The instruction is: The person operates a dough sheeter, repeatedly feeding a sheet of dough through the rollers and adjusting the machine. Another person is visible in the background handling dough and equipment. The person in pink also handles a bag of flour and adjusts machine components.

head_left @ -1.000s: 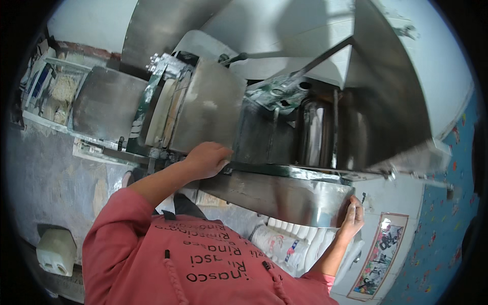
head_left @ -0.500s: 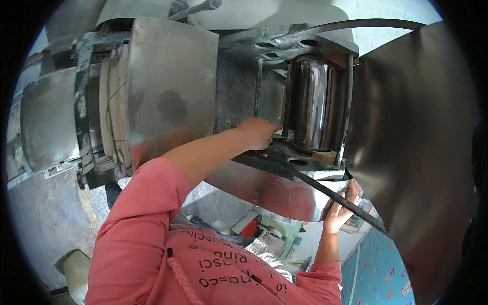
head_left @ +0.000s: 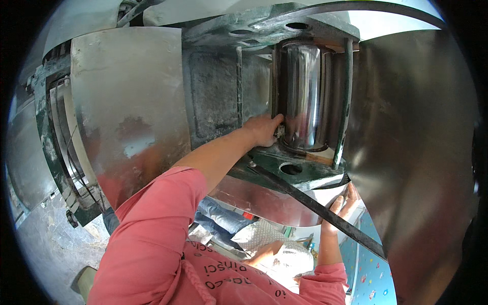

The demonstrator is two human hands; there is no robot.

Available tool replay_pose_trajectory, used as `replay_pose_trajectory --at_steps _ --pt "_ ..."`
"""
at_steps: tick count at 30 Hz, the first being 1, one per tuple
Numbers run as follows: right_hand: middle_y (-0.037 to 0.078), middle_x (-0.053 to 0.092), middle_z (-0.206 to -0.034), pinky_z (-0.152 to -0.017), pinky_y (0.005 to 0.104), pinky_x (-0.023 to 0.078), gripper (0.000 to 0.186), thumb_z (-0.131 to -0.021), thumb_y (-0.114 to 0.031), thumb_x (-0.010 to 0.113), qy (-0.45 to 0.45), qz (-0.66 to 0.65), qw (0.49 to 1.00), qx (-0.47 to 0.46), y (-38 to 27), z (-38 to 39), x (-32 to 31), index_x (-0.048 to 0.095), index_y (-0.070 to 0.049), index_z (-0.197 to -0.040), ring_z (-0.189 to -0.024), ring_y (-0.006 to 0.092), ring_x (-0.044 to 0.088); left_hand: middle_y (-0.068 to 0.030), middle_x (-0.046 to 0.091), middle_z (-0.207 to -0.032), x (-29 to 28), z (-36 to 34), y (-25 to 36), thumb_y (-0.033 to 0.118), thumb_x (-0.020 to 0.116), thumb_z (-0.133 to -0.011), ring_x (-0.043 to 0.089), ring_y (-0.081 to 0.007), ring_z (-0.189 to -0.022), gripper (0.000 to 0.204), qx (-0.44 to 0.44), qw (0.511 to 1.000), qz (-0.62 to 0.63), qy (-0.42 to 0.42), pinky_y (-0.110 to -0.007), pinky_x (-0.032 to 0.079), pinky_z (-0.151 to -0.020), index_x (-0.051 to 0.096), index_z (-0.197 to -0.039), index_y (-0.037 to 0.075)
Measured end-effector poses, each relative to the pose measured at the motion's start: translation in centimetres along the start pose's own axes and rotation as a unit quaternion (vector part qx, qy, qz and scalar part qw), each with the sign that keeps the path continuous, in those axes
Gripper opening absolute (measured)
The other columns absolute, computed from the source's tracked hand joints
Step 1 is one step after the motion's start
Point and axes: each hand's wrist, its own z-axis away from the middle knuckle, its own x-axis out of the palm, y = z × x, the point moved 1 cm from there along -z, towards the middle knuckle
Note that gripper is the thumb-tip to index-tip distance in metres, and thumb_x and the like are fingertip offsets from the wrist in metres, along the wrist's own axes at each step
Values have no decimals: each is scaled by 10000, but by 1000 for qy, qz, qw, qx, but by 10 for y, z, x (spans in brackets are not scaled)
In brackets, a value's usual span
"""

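Observation:
A shiny steel roller (head_left: 304,94) stands in a green metal frame (head_left: 269,165) of a machine. My left hand (head_left: 263,130) reaches in from the left, at the roller's lower left end. Its fingers are curled round a small part there, mostly hidden by the hand, and the thumb points toward the roller. Lower right, my right hand (head_left: 343,207) lies with fingers stretched and apart against the edge of a curved shiny metal sheet (head_left: 264,203). A dark metal bar (head_left: 320,203) slants across in front of that hand.
A large dull metal sheet (head_left: 417,127) curves down the right side. Another metal panel (head_left: 129,96) covers the left part of the machine. A curved dark bar (head_left: 356,7) arches over the top. Below are a pale woven sack (head_left: 262,236) and a blue patterned surface (head_left: 373,259).
My left hand has gone from a pointing finger to curled fingers at the roller's lower end. The view has shifted closer to the machine. My right hand stays by the curved sheet.

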Motion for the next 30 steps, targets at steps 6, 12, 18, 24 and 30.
replay_pose_trajectory --at_steps 6,12,18,24,30 --pt "224 480 -1167 -1017 400 299 439 -928 -227 394 -9 5 1000 5 -8 -2 0 395 101 -1220 -1139 290 449 -236 489 -1148 21 -16 2 177 620 -728 505 -401 -1081 582 -43 996 50 58 -446 462 -865 388 -1261 143" --pt "179 409 -1241 -1040 404 258 395 -921 -190 398 -4 -15 1000 14 -5 2 3 409 31 -1248 -1187 282 396 -205 522 -1112 32 -19 -3 103 584 -734 532 -384 -1022 386 -21 987 133 82 -433 459 -864 561 -1118 141" --pt "197 444 -1211 -1016 401 290 419 -915 -223 416 -2 5 1000 9 -8 0 1 418 50 -1234 -1156 289 426 -197 558 -1006 50 -28 -10 71 568 -753 546 -373 -954 220 12 973 177 145 -415 461 -814 611 -966 96" --pt "179 447 -1211 -1015 404 291 405 -912 -214 422 9 3 1000 26 -9 -1 2 436 37 -1230 -1141 282 433 -95 574 -815 47 -30 -26 108 604 -771 544 -234 -795 112 25 933 342 110 -329 437 -744 518 -810 48" --pt "182 455 -1220 -1022 397 282 409 -908 -191 417 4 16 999 39 -9 1 0 428 35 -1248 -1160 279 424 -65 555 -814 46 -22 -37 64 549 -814 540 -172 -772 97 -87 868 479 95 -330 447 -716 477 -878 58"
